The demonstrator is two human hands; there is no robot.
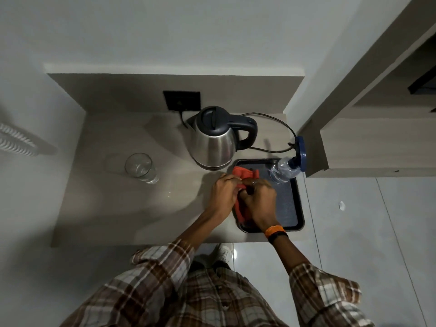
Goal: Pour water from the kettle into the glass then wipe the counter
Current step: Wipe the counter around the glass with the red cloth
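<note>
Just in front of the kettle (213,140), an orange cloth (245,175) is gripped by both the left hand (223,197) and right hand (259,204); wiping seems not begun. Left of the kettle, the glass (140,167) stands, apparently filled, so pouring is judged done

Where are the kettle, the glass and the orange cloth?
kettle (213,143), head view, on its steel body.
glass (139,166), head view, on its open rim area.
orange cloth (244,173), head view, on the bunched end over the tray, above both hands.
</note>
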